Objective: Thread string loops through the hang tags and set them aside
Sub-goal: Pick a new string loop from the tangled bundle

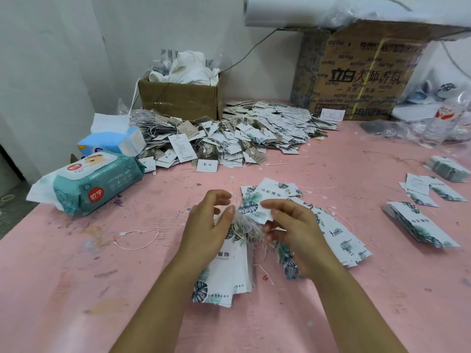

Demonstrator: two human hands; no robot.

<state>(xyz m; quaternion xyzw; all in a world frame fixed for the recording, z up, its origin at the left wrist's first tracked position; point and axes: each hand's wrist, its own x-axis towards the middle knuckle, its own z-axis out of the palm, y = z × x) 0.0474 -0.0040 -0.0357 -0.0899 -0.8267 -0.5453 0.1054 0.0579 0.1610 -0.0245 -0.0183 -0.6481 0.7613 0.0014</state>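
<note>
My left hand and my right hand meet over the pink table. Between them is a tangle of white string loops. A fanned stack of white hang tags with leaf prints runs from under my left palm toward me; the left fingers are curled, thumb and forefinger apart. My right hand pinches a single leaf-print tag by its edge. More loose tags lie spread under and to the right of that hand. A big heap of strung tags lies at the back.
A stray string loop lies left of my hands. A wet-wipes pack and a tissue pack sit at the left. Two cardboard boxes stand at the back. Small tag stacks lie at the right.
</note>
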